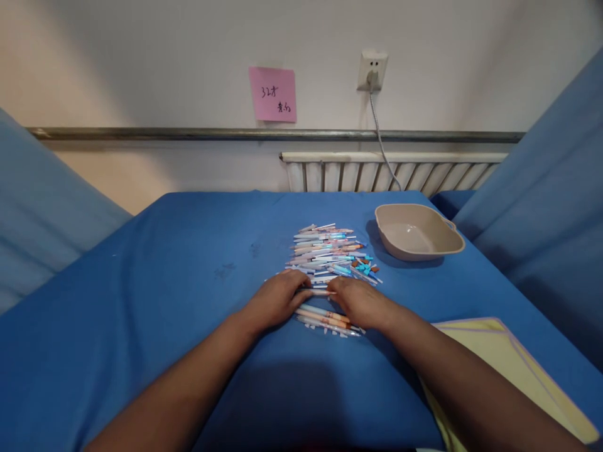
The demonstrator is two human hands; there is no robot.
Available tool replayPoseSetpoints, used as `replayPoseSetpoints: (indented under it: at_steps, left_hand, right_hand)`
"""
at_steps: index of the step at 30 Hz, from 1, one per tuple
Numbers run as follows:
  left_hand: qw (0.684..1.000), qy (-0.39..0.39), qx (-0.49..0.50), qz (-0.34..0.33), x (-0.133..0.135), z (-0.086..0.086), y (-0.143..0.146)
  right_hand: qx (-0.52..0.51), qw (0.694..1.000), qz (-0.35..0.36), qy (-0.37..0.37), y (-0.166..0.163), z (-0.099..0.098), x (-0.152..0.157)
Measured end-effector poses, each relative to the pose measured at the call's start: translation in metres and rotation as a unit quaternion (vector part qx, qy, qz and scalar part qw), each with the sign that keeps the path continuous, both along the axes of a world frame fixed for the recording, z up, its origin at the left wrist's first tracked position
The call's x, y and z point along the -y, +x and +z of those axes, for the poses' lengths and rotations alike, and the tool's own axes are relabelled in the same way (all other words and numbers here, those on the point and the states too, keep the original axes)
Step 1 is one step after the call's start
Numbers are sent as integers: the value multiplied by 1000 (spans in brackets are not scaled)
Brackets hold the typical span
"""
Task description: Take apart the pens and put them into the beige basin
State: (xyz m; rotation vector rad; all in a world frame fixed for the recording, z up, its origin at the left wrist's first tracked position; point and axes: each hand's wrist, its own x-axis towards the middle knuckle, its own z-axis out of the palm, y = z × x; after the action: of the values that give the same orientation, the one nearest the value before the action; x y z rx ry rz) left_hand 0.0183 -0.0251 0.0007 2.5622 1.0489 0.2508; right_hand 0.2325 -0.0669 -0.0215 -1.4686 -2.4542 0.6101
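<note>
Blue cloth table (141, 282) below a white wall (141, 56); left hand (276, 300), right hand (362, 302), fingers open on pens (330, 251)

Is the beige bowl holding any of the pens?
No, the bowl is empty inside; the pens lie piled on the blue cloth beside it.

A plain blue cloth (164, 282) covers the table; the pens (330, 251) are pastel pink, white, light blue and orange; the basin (417, 235) is beige; the folded cloth (513, 364) at the right edge is pale yellow with lilac trim.
</note>
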Motion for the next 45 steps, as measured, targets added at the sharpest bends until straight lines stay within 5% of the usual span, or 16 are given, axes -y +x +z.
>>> replayPoseSetpoints:
  at_steps: [8,19,22,28,34,40,45]
  left_hand:
    - [999,33,1,-27,-1,-11,7]
    - [997,65,27,-31,0,-6,5]
    - [999,41,-20,-15,-1,-5,4]
    - [994,80,52,-55,1,-4,3]
    - [998,44,-40,-3,0,-8,4]
    - [994,85,58,-50,1,-9,4]
    - [997,78,5,-19,-1,-7,3]
  right_hand:
    - [-140,988,-2,-66,11,-8,-4]
    - [-234,970,-7,-64,9,-15,-14]
    - [-226,973,-3,-41,12,-21,-15]
    - [-258,964,-6,-59,12,-27,-14]
    - [-233,972,4,-25,13,-27,-14]
    - [-205,979,-12,3,14,-27,-15]
    - [-200,980,-13,6,16,-27,-16]
